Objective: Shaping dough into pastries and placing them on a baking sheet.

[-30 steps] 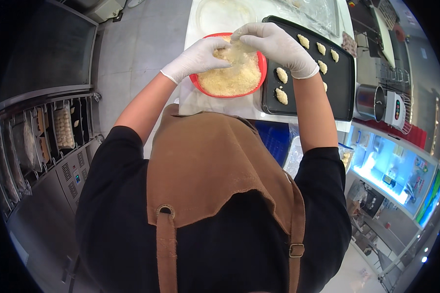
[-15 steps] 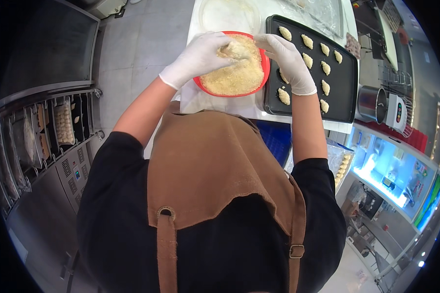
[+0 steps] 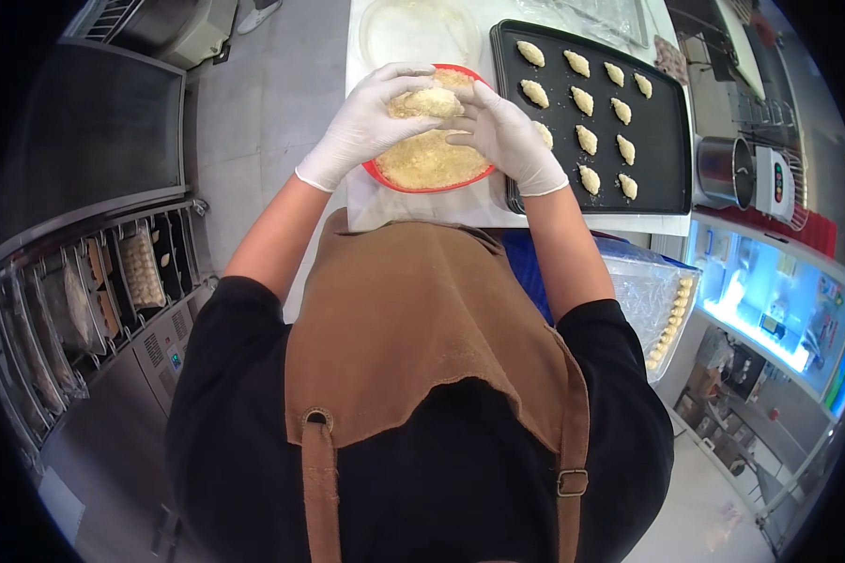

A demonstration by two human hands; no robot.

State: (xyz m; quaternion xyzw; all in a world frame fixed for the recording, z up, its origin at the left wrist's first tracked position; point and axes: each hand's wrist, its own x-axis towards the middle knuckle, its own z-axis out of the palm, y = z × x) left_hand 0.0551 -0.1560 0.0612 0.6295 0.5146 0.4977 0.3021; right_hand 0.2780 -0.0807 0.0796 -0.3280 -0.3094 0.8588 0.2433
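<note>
My gloved left hand (image 3: 376, 120) is closed around a crumb-coated oval dough piece (image 3: 434, 102), above a red-rimmed bowl (image 3: 449, 187) of pale yellow breadcrumbs (image 3: 430, 165). Close by, my gloved right hand (image 3: 514, 141) has its fingers spread and curved around the piece's right end; whether they touch it is hard to tell. Right of the bowl, a black baking tray (image 3: 655, 141) carries several coated dough pieces (image 3: 582, 101) with pointed ends, set in rows. My right hand hides part of the tray's left side.
A clear shallow container (image 3: 421, 36) stands behind the bowl on the white table (image 3: 385, 208). Clear plastic (image 3: 599, 17) lies beyond the tray, and a steel pot (image 3: 723, 172) stands to its right. Below the table edge, a plastic-covered tray (image 3: 640, 300) holds small dough balls. A tray rack (image 3: 94, 291) is at left.
Both hands have come closer together over the bowl. The dough piece has been raised out of the crumbs in my left hand, and my right hand has moved left and down beside it.
</note>
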